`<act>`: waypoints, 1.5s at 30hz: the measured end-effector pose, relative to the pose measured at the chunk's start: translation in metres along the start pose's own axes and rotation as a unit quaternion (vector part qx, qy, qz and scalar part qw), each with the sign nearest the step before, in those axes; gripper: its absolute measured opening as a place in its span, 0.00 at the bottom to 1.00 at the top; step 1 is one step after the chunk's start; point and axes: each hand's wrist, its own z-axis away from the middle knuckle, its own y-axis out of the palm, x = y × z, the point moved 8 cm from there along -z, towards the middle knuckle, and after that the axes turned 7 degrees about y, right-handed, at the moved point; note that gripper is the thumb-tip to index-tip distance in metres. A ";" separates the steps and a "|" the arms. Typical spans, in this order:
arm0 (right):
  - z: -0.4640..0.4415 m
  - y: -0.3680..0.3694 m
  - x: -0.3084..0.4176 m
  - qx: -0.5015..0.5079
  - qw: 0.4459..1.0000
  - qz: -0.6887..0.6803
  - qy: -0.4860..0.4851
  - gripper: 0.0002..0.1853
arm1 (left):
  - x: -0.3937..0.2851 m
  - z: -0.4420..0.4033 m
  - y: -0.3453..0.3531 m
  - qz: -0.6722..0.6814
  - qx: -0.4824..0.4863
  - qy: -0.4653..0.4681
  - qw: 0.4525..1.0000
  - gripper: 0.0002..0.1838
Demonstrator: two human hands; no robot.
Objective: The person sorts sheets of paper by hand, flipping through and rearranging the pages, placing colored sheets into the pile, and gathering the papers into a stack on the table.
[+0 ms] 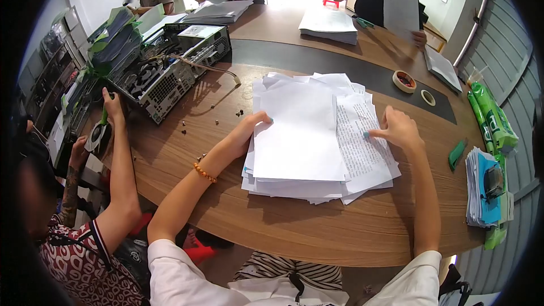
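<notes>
Your left hand (247,133) lies at the left edge of the paper pile (294,184), thumb on the blank top sheet (294,136); its other fingers are mostly hidden, so you cannot tell whether they pinch. Your right hand (403,130) is over the pile's right side, fingers curled and thumb stretched apart from them to the printed sheet (368,147). That sheet sticks out past the blank one, and the lower layers fan unevenly toward you.

The pile sits near the middle of the table (362,238), with wood between it and the near edge, and more wood between it and the right edge. Beyond it, a dark strip (340,61) crosses the table. At your left, an open computer case (175,73) stands well apart from the pile, its cable (212,69) reaching toward it; small screws (217,122) lie between case and pile. A co-worker's hand (113,107) is just beside the case, near the left edge.

Beyond your right hand are a wide tape roll (404,73) and a narrow tape roll (424,101). A green tool (455,156) and a paper bundle (477,192) lie by the right edge.
</notes>
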 end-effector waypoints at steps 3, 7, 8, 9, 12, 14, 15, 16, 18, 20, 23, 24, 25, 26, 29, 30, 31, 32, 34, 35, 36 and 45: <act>-0.002 0.009 -0.014 0.071 0.993 -0.088 0.033 0.20 | 0.000 0.001 -0.001 -0.004 -0.013 -0.002 1.000 0.19; -0.003 0.011 -0.015 0.088 0.944 -0.315 0.046 0.11 | 0.001 0.001 0.000 -0.007 -0.005 -0.006 1.000 0.20; -0.003 0.013 -0.014 0.107 0.918 -0.380 0.041 0.09 | 0.001 0.001 0.000 -0.008 -0.005 -0.007 1.000 0.20; -0.002 0.013 -0.014 0.107 0.917 -0.381 0.042 0.09 | 0.001 0.001 0.000 -0.008 -0.006 -0.004 1.000 0.20; 0.000 0.010 -0.013 0.106 0.924 -0.367 0.038 0.08 | 0.003 -0.002 -0.002 -0.009 -0.005 -0.001 1.000 0.20; 0.000 0.015 -0.012 0.145 0.917 -0.369 0.040 0.10 | 0.005 -0.003 -0.004 -0.009 -0.004 -0.001 1.000 0.20; 0.000 0.016 -0.013 0.145 0.917 -0.370 0.042 0.10 | 0.005 -0.004 -0.005 -0.009 -0.007 -0.002 1.000 0.21; -0.002 0.008 -0.016 0.082 0.934 -0.347 0.031 0.11 | 0.005 -0.003 -0.005 -0.009 -0.009 -0.003 1.000 0.21; -0.004 0.000 -0.023 0.019 0.947 -0.318 0.028 0.13 | 0.005 -0.002 -0.004 -0.004 -0.012 -0.007 1.000 0.20; -0.004 -0.029 -0.037 -0.167 0.951 -0.258 0.027 0.14 | 0.005 -0.001 -0.001 0.003 -0.009 -0.012 1.000 0.18; -0.006 -0.025 -0.058 -0.146 0.916 -0.366 0.072 0.11 | 0.005 -0.002 -0.003 0.016 -0.010 -0.006 1.000 0.19; -0.009 -0.020 -0.066 -0.124 0.880 -0.447 0.100 0.11 | 0.006 -0.003 -0.003 0.018 -0.006 -0.007 1.000 0.19; -0.017 -0.016 -0.073 -0.100 0.865 -0.483 0.092 0.09 | 0.007 -0.004 -0.005 0.009 -0.010 -0.005 1.000 0.21; -0.021 -0.013 -0.078 -0.101 0.866 -0.481 0.094 0.09 | 0.007 -0.004 -0.005 0.000 -0.015 -0.003 1.000 0.22; -0.016 -0.041 -0.089 -0.300 0.811 -0.501 0.022 0.10 | 0.006 -0.003 -0.004 -0.001 -0.014 -0.005 1.000 0.22; -0.017 -0.041 -0.088 -0.298 0.812 -0.501 0.022 0.10 | 0.006 -0.003 -0.005 -0.005 -0.012 -0.007 1.000 0.22; -0.007 -0.053 -0.078 -0.346 0.781 -0.520 0.002 0.10 | 0.005 -0.002 -0.005 -0.003 -0.014 -0.007 1.000 0.22; 0.003 -0.064 -0.067 -0.392 0.746 -0.538 -0.018 0.10 | 0.005 -0.001 -0.004 0.005 -0.016 -0.012 1.000 0.20; 0.011 -0.071 -0.039 -0.397 0.763 -0.507 -0.047 0.08 | 0.005 -0.001 -0.004 0.011 -0.020 -0.017 1.000 0.17; 0.019 -0.078 -0.019 -0.405 0.778 -0.475 -0.076 0.07 | 0.005 -0.001 -0.003 0.010 -0.017 -0.015 1.000 0.17; 0.020 -0.072 0.001 -0.338 0.851 -0.401 -0.030 0.07 | 0.004 0.000 -0.002 0.007 -0.014 -0.012 1.000 0.16; 0.029 0.006 0.102 -0.108 0.886 -0.244 -0.378 0.11 | -0.006 0.004 -0.001 0.012 -0.035 0.035 0.999 0.17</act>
